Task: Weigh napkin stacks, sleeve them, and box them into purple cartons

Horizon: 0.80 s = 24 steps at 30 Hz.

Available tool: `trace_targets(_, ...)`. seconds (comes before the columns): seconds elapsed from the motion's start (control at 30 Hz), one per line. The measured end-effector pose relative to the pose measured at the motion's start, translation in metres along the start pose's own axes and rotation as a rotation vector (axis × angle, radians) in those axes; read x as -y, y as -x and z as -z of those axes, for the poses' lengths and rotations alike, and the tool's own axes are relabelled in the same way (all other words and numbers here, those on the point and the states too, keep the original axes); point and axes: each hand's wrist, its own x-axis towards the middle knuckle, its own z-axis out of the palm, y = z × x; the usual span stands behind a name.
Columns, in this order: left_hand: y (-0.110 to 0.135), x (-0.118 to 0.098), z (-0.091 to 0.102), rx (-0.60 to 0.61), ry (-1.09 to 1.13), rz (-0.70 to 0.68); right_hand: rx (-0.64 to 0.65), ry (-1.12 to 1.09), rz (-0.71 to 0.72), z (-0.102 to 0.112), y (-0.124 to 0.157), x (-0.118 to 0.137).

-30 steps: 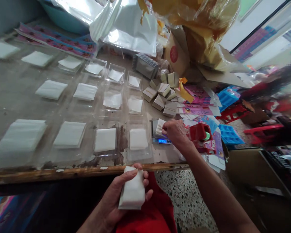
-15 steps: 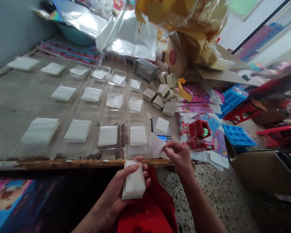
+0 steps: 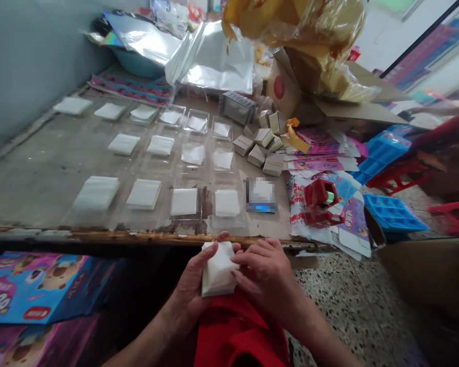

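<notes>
A stack of thin white sheets (image 3: 219, 272) rests in my left hand (image 3: 197, 278), thumb over the top and fingers wrapped behind. Bent fingers of my right hand (image 3: 265, 270) meet the right edge of this stack and grip at its top sheet; part of the contact is hidden. Beyond my hands, on the table, a small scale (image 3: 261, 208) bears a white stack, blurred out in the view. Just left of it sits a clear plastic tray (image 3: 229, 222) with a white stack (image 3: 227, 203) in it.
More clear trays with white stacks (image 3: 143, 193) stand in rows across the table (image 3: 30, 168). Small card bundles (image 3: 273, 164) lie behind the scale. To the right are a red tape dispenser (image 3: 321, 201) and blue trays (image 3: 396, 211). Printed boxes (image 3: 34, 290) are at lower left.
My right hand has come back from beside the scale, where it held a thin translucent sheet, to the stack in my left hand. The view has shifted left and down.
</notes>
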Motion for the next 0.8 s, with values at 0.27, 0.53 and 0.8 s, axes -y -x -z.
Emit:
trace_targets(0.27, 0.005, -0.001, -0.004, -0.072, 0.027, 0.085, 0.009, 0.108, 0.034, -0.016, 0.005, 0.013)
trace_targets(0.53, 0.006, 0.002, -0.008, -0.06, 0.004, 0.126, -0.088, 0.128, -0.183, 0.03, -0.004, -0.026)
trace_targets(0.8, 0.004, -0.002, -0.012, -0.069, 0.008, 0.189, -0.029, 0.603, -0.259, 0.043, -0.071, -0.123)
